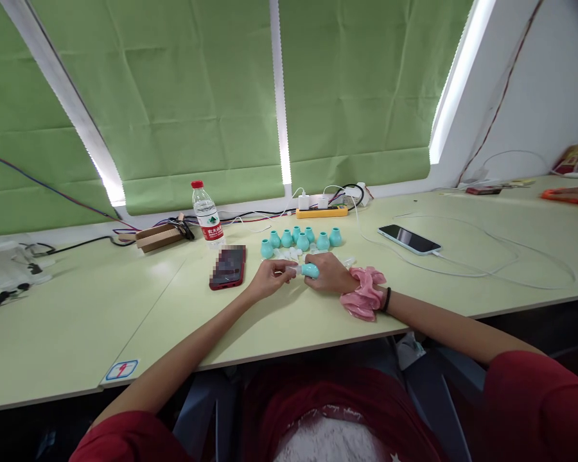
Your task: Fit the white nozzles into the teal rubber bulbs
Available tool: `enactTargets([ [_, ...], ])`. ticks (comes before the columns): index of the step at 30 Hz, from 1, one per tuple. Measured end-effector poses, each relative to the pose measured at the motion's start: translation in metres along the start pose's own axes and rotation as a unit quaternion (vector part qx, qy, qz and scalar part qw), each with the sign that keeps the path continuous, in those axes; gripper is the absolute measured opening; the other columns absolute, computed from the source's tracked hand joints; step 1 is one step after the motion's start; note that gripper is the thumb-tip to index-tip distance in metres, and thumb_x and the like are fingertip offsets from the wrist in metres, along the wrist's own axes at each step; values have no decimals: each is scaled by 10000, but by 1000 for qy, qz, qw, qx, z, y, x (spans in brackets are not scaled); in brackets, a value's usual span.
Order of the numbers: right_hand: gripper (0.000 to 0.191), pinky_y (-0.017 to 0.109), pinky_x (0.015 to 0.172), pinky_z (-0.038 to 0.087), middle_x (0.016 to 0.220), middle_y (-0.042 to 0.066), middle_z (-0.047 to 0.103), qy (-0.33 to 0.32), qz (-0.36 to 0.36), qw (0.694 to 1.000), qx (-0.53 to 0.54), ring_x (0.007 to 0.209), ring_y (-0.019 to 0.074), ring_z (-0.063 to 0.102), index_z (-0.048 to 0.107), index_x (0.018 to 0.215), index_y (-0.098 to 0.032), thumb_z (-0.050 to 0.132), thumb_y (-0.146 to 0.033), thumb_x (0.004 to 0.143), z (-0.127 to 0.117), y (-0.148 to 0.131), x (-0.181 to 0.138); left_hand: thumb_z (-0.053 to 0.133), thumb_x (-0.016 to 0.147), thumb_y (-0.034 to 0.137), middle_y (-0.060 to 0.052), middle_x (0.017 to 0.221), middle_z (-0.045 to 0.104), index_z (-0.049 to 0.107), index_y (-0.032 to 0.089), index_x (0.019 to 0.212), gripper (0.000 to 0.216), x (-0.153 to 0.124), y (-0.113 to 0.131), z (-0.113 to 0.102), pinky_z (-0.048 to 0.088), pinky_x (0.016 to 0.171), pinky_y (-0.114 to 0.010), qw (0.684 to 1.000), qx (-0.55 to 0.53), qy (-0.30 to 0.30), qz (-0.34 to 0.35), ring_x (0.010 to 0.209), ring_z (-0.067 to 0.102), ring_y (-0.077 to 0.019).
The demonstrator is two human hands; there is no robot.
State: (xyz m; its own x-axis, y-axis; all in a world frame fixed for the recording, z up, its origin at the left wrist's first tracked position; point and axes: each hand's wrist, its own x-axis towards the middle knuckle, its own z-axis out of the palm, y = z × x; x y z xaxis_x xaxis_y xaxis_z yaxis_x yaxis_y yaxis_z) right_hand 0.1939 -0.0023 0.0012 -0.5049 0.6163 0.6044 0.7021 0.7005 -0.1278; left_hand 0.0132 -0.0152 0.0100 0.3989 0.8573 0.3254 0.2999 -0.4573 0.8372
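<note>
Office-like workroom, by the look; pale tables (77, 314) butted together beside green blinds (385, 83); power strip (321, 212) with chargers (303, 203); many matching turquoise pieces (302, 241).

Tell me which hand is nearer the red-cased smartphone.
Left: the left hand is just right of the red-cased smartphone; the right hand is farther right.

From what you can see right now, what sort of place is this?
Probably a small indoor workroom for light handwork: a long pale table beneath green window blinds, an orange power strip, and matching turquoise vase-shaped pieces grouped on the tabletop.
</note>
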Motion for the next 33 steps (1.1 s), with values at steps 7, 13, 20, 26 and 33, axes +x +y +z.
enactTargets([
  [7, 95, 187, 512, 298, 541, -39, 430, -61, 61, 974, 210, 535, 73, 386, 512, 596, -133, 533, -196, 528, -10, 0, 8, 536, 721, 322, -112, 902, 641, 623, 87, 940, 333, -9, 11, 5, 482, 652, -255, 992, 86, 38, 82, 746, 583, -167],
  [13, 139, 182, 418, 283, 502, -53, 408, -183, 152, 912, 335, 437, 52, 357, 494, 636, -138, 535, -223, 535, -18, 0, 10, 492, 764, 292, -98, 816, 647, 621, 118, 939, 278, -10, 15, 3, 453, 630, -256, 963, 197, 36, 181, 695, 575, -154],
  [20, 103, 178, 348, 246, 429, -62, 393, -250, 174, 844, 442, 368, 42, 337, 486, 599, -146, 535, -216, 542, -23, 1, 8, 445, 790, 306, -95, 807, 632, 592, 157, 1003, 299, -11, 13, 4, 429, 669, -270, 943, 247, 12, 220, 726, 556, -162],
  [26, 133, 189, 357, 286, 436, -51, 416, -283, 155, 819, 474, 373, 46, 354, 537, 607, -139, 534, -269, 581, -26, 5, 8, 442, 788, 316, -105, 855, 610, 583, 183, 1016, 298, -14, 15, 9, 425, 719, -305, 947, 238, 1, 216, 793, 536, -180],
  [33, 186, 191, 432, 373, 478, -42, 481, -317, 110, 807, 486, 425, 56, 433, 588, 681, -124, 587, -295, 608, -27, 9, 12, 524, 736, 329, -95, 865, 600, 593, 189, 1009, 315, -12, 26, 2, 419, 737, -295, 953, 209, -7, 217, 815, 530, -180],
])
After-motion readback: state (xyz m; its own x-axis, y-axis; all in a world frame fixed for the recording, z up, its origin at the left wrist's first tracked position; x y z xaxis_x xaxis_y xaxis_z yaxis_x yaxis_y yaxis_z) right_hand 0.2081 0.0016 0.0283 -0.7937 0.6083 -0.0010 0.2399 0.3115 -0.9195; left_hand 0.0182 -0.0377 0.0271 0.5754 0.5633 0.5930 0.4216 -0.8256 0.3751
